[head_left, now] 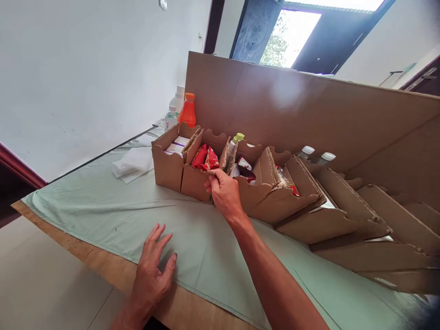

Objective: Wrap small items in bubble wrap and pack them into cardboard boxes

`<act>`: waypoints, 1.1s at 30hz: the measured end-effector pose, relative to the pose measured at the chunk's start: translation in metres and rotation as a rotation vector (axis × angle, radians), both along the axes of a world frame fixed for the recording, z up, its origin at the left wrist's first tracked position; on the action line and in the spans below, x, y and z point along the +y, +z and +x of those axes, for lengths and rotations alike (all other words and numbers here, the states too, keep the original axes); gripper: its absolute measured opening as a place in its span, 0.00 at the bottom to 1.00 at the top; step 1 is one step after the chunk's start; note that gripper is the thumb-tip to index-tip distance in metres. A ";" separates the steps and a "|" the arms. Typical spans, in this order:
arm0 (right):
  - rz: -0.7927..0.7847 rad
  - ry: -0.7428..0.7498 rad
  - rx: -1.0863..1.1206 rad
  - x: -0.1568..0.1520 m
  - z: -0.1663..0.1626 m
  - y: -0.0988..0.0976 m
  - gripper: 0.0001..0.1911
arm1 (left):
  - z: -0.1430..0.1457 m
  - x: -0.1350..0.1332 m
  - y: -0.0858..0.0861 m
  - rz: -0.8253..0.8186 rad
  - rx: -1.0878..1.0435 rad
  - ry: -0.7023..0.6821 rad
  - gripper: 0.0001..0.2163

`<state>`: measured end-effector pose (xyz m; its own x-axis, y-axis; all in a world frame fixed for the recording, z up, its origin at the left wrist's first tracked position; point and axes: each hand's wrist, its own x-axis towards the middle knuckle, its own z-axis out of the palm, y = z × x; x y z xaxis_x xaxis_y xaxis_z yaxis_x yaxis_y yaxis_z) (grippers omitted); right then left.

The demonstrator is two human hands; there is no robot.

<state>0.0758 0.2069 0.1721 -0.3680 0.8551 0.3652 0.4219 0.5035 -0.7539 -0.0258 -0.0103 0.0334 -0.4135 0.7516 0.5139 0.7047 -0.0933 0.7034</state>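
A row of open cardboard boxes (192,183) stands on a table covered with a pale green cloth (103,206). My right hand (223,192) reaches forward and its fingers pinch the front rim of the second box from the left, the one holding red snack packets (206,158). Resting flat on the cloth near the table's front edge is my left hand (153,266), fingers spread and holding nothing. The leftmost box (168,165) holds white packets. A bottle with a green cap (236,140) stands in the box just right of my right hand.
A tall cardboard sheet (309,119) stands behind the boxes. An orange bottle (187,111) and white bottles (176,103) stand at the far left corner. Folded white plastic (132,164) lies on the cloth. More cardboard boxes (343,220) run to the right, two clear bottles (316,156) among them.
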 end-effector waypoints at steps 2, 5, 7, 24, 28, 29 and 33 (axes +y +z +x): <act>-0.005 0.029 0.021 -0.027 0.010 0.000 0.15 | -0.002 -0.001 0.001 0.016 -0.086 0.070 0.19; -0.029 0.092 0.022 -0.082 0.046 0.003 0.13 | -0.004 -0.003 0.002 0.024 -0.316 0.147 0.25; -0.053 0.131 0.001 -0.114 0.082 0.006 0.11 | -0.005 -0.006 0.003 0.041 -0.482 0.172 0.28; -0.115 -0.167 -0.072 -0.193 0.238 -0.074 0.36 | 0.024 -0.016 0.033 -0.200 -0.703 -0.161 0.37; -0.048 -0.265 -0.067 -0.180 0.218 -0.071 0.25 | 0.043 -0.003 0.036 -0.210 -0.686 -0.165 0.37; -0.044 -0.305 -0.061 -0.173 0.220 -0.067 0.22 | 0.051 0.003 0.037 -0.212 -0.682 -0.192 0.37; -0.071 -0.436 -0.090 -0.141 0.246 -0.059 0.20 | 0.083 0.040 0.046 -0.163 -0.618 -0.369 0.37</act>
